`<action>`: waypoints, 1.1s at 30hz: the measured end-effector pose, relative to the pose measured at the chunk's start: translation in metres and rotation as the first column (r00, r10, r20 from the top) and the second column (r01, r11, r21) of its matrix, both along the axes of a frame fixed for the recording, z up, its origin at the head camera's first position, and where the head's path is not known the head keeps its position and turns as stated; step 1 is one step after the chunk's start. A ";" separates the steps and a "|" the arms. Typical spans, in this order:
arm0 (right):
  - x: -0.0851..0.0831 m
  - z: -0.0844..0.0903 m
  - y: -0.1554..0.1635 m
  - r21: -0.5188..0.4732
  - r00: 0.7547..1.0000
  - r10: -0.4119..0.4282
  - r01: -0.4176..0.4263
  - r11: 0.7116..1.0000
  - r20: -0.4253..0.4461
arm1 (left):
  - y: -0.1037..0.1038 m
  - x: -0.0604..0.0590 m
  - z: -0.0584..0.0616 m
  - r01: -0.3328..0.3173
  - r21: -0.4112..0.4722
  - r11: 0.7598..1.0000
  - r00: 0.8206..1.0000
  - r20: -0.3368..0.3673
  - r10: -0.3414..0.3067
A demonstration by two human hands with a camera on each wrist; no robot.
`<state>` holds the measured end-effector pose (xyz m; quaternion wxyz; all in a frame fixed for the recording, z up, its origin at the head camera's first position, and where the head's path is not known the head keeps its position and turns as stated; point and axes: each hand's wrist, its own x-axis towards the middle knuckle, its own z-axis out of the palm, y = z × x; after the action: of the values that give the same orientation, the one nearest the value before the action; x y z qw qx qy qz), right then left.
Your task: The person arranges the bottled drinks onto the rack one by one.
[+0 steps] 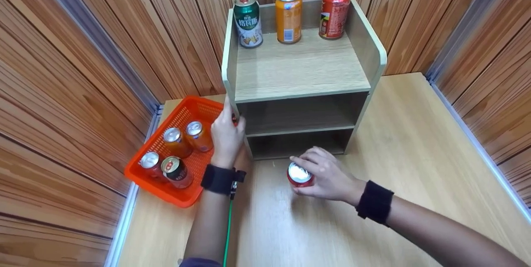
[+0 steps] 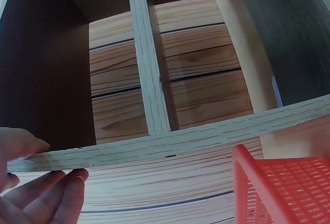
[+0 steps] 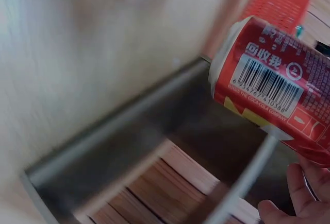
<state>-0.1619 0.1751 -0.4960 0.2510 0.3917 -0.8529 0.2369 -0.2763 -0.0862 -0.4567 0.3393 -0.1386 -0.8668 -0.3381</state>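
Head view: orange mesh basket (image 1: 188,200) holding 4 cans; wooden shelf unit (image 1: 303,72) carrying 3 upright cans on top (green, orange, red). Right hand (image 1: 327,175) grips 1 red can (image 1: 299,174) on the table (image 1: 415,155), just before the bottom compartment. Left hand (image 1: 226,134) clasps the shelf's left front edge.

Left wrist: fingers (image 2: 46,193) pinching the pale grained board.

Right wrist: red can (image 3: 273,85), barcode visible, blurred.

Light wooden table (image 1: 415,184) enclosed on three sides by vertical wood-slat walls (image 1: 83,72). Grey metal rails (image 1: 477,142) run along the table's left and right edges. Illumination even.
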 end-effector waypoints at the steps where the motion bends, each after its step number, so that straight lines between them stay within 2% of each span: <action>1: 0.000 0.008 0.000 -0.002 1.000 0.013 -0.013 1.000 -0.021 | 0.000 0.000 0.000 0.002 0.002 1.000 1.000 0.001 -0.002; 7: -0.001 0.062 -0.002 -0.003 0.991 0.072 -0.073 0.997 -0.112 | 0.000 0.000 0.001 0.000 0.009 1.000 1.000 0.011 0.000; 12: -0.011 0.107 -0.005 -0.045 0.983 0.101 -0.109 0.993 -0.153 | -0.001 0.000 0.001 -0.014 -0.002 1.000 1.000 0.007 0.014; 15: -0.020 0.133 -0.005 -0.069 0.984 0.094 -0.105 0.992 -0.152 | -0.002 0.001 0.001 -0.013 -0.008 1.000 1.000 0.013 0.013; 19: -0.034 0.168 -0.006 -0.075 0.987 0.044 -0.056 0.996 -0.156 | -0.001 0.001 0.003 0.001 -0.007 1.000 1.000 0.030 -0.001; 26: -0.069 0.224 -0.013 -0.058 0.978 0.009 -0.022 0.998 -0.208 | -0.003 0.000 0.002 -0.002 -0.004 1.000 0.999 0.033 0.002; 29: -0.084 0.243 -0.019 -0.057 0.987 -0.035 0.026 0.998 -0.154 | -0.003 0.000 0.002 0.002 0.002 1.000 0.999 0.037 -0.002; 33: -0.101 0.259 -0.027 -0.041 0.993 -0.118 0.118 0.992 0.004 | -0.002 0.000 0.003 0.010 0.003 1.000 0.999 0.042 -0.010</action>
<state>-0.2627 0.1478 -0.2370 0.2719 0.3350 -0.8697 0.2396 -0.2761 -0.0884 -0.4533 0.3197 -0.1353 -0.8725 -0.3438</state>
